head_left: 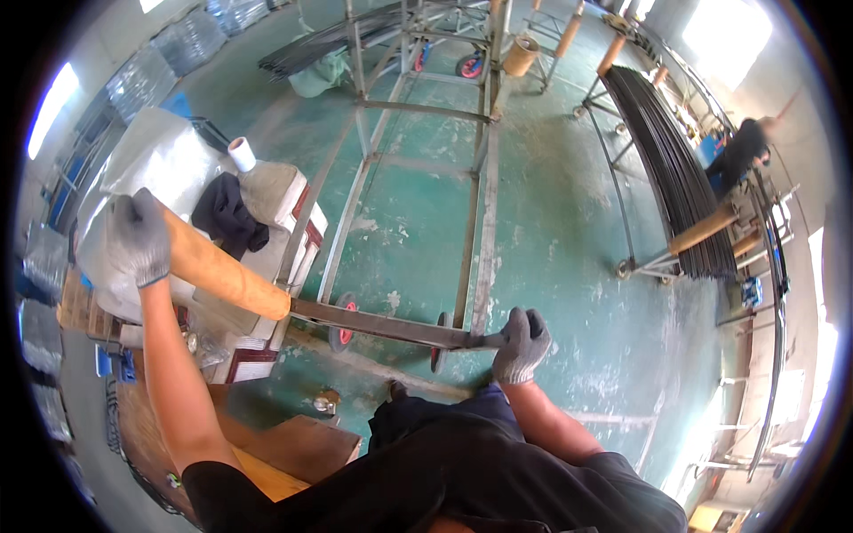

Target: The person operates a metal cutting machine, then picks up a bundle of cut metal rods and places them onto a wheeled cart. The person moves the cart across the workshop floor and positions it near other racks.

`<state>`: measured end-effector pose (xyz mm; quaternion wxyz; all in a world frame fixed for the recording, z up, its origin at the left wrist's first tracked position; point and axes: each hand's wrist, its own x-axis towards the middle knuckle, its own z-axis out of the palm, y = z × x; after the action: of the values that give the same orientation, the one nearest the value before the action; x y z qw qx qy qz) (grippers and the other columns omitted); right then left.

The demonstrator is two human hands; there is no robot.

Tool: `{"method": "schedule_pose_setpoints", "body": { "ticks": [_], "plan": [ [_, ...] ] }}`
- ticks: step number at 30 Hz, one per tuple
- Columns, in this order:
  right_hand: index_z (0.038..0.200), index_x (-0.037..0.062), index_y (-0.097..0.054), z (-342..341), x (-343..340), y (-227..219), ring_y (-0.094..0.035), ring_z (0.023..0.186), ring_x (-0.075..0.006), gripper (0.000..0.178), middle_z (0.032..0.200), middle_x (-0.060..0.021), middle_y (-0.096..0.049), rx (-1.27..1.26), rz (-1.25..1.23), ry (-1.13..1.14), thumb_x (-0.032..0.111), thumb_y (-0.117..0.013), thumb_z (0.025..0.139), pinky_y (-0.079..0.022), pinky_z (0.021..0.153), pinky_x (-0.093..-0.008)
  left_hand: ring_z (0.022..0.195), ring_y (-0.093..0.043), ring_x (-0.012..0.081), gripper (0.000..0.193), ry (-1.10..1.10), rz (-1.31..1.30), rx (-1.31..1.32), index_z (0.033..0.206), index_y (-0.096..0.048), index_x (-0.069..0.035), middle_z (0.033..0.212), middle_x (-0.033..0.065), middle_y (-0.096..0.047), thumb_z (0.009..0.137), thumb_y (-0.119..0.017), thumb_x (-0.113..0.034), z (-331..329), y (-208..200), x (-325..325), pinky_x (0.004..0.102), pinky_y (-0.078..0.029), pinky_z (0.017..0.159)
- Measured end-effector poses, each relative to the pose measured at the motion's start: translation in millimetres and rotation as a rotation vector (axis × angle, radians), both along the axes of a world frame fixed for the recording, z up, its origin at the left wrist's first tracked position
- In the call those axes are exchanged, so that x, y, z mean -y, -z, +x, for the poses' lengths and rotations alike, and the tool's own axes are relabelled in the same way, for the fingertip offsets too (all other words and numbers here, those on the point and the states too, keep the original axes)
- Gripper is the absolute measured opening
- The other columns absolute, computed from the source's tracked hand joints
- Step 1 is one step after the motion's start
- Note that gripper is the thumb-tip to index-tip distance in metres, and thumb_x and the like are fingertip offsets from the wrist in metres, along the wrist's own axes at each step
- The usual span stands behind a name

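Observation:
My left hand (139, 238), in a grey knit glove, is closed over the outer end of a tan sleeve-like tube (227, 271) on the left. The tube slants up from the near left end of a metal frame cart's crossbar (382, 326). My right hand (522, 346), gloved alike, is closed at the right end of that crossbar; its fingers partly hide what they grip. Beneath the bar show two wheels, one a red-hubbed wheel (343, 322). The cart's long rails (477, 231) stretch away from me to uprights at the far end.
At left, stacked white boxes (306, 191) bear a dark cloth (229, 213), a white roll (241, 154) and clear plastic wrap (164, 151). A rack of long black strips (666, 160) stands right, with a person (742, 155) beyond. Cardboard (302, 449) lies near my left.

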<state>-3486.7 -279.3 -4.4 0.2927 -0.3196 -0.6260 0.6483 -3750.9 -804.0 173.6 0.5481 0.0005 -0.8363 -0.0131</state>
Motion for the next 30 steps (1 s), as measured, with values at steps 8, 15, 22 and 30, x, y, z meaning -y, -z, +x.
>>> {"method": "schedule_pose_setpoints", "body": {
  "ticks": [8,15,22,30],
  "plan": [
    [0.081,0.0042,-0.062,12.1,-10.2,9.4,-0.049,0.072,-0.008,0.032,0.074,0.0026,-0.055,-0.027,-0.031,-0.096,0.02,-0.072,0.107,-0.04,0.064,-0.0299,0.084,-0.073,0.0376,0.026,0.064,0.012,0.031,0.094,-0.074,-0.007,0.092,0.013,-0.074,0.107,-0.067,-0.029,36.0,-2.0,-42.6,0.0496,-0.057,0.075],
    [0.081,0.0027,-0.061,19.9,-4.6,-3.1,-0.044,0.073,-0.0067,0.032,0.074,0.0042,-0.048,-0.033,-0.002,-0.129,0.018,-0.074,0.107,-0.038,0.063,-0.0309,0.087,-0.073,0.0371,0.024,0.184,0.116,0.123,0.113,-0.082,0.0,0.097,0.0173,-0.076,0.106,-0.063,-0.014,84.0,-14.8,-35.1,0.0483,-0.059,0.082],
    [0.079,0.0006,-0.061,22.6,-5.7,12.9,-0.049,0.071,-0.0075,0.032,0.071,-0.0001,-0.052,-0.02,0.081,-0.065,0.013,-0.073,0.105,-0.042,0.061,-0.032,0.081,-0.07,0.0422,0.023,0.007,0.022,-0.015,0.086,-0.07,-0.005,0.088,0.0161,-0.069,0.102,-0.065,-0.02,52.2,-10.1,-58.6,0.0551,-0.055,0.073],
    [0.081,0.0011,-0.065,-2.9,-5.5,14.3,-0.053,0.071,-0.0073,0.026,0.073,0.0013,-0.057,-0.045,0.129,0.004,0.015,-0.07,0.103,-0.044,0.063,-0.0297,0.076,-0.066,0.0437,0.028,0.001,0.016,-0.075,0.08,-0.062,-0.006,0.083,0.0165,-0.065,0.102,-0.066,-0.022,3.7,-7.8,-50.7,0.0578,-0.051,0.069]
  ]
}}
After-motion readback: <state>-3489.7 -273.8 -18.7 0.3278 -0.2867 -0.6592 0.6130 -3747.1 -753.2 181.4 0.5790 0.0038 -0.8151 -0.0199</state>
